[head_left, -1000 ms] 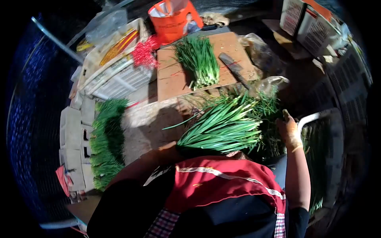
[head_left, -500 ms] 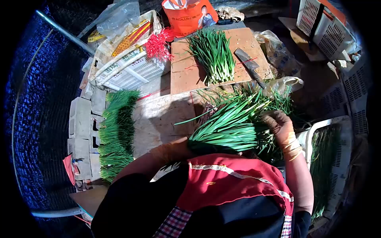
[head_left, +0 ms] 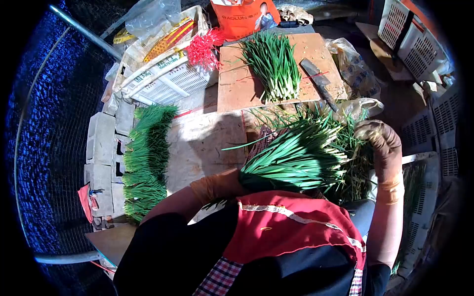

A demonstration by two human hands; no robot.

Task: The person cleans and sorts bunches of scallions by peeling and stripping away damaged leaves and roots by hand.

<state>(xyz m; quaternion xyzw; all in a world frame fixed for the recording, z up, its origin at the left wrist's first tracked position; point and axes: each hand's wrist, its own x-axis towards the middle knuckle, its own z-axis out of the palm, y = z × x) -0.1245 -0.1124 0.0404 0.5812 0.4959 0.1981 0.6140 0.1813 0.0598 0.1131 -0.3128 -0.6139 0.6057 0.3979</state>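
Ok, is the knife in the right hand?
No, the knife lies partly on the board, apart from the right hand.

An orange bag point(head_left: 242, 22) sits near a crate point(head_left: 173, 81).

Left hand point(head_left: 224, 183) low, partly hidden, right forearm point(head_left: 388, 223) upright, right hand point(head_left: 385, 143) bent inward, fingers point(head_left: 369, 130) curled

A dark wall of black net with shiny blue spots point(head_left: 37, 123) curves at nine o'clock. Next to it stand stacked grey hollow blocks point(head_left: 100, 143). A long silver metal pole point(head_left: 86, 32) slants at ten o'clock. White plastic crates with holes sit at eleven point(head_left: 170, 81) and two point(head_left: 419, 53). Bright light and dark shadow fall on the pale, stained flat floor point(head_left: 190, 160).
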